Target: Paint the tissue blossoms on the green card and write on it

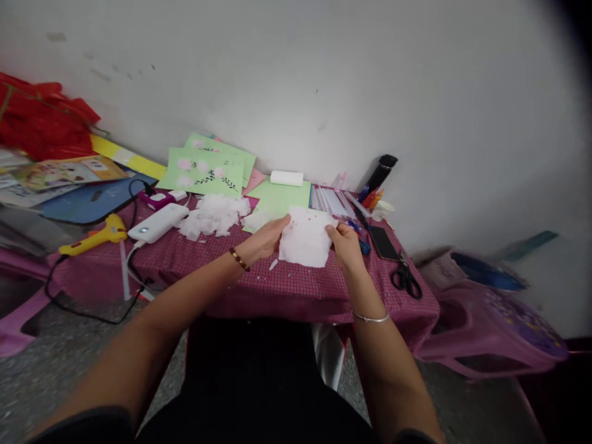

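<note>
A white sheet of thin paper (306, 239) with ragged edges and a few small reddish specks is held up over the front of the table. My left hand (272, 236) pinches its left edge, and my right hand (345, 242) grips the upper right edge. Behind it lies a light green sheet (284, 196) with a white roll (287, 178) on its far side. To the left of my left hand is a heap of torn white paper pieces (215, 216). A small white scrap (273, 264) rests on the cloth below the sheet.
Green cards with pink blossoms (203, 169) lie at the back. Left are a white power bank (158, 222), a yellow glue gun (95, 237) and cables. Right are black scissors (406, 279), a phone (383, 243) and a black bottle (380, 171). A pink stool (490, 327) stands beyond the table (277, 299).
</note>
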Action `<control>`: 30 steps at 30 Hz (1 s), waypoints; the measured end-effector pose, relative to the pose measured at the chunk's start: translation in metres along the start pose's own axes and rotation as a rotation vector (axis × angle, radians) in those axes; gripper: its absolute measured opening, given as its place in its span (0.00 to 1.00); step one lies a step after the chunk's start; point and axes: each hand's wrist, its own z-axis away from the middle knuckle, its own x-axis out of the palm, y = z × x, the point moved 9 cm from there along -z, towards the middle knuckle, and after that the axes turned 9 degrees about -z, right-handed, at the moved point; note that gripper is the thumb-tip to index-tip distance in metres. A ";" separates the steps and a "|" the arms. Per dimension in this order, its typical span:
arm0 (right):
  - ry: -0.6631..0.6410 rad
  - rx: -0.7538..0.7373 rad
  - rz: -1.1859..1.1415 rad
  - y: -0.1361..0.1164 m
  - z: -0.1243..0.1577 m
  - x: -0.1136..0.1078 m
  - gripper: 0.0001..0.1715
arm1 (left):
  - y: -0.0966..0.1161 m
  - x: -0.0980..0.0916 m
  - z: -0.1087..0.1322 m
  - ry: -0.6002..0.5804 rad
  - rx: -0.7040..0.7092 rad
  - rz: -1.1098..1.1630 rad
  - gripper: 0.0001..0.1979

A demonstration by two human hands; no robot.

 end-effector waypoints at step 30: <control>0.058 -0.016 -0.041 0.057 -0.010 0.029 0.22 | -0.035 -0.013 -0.011 0.148 -0.058 -0.030 0.12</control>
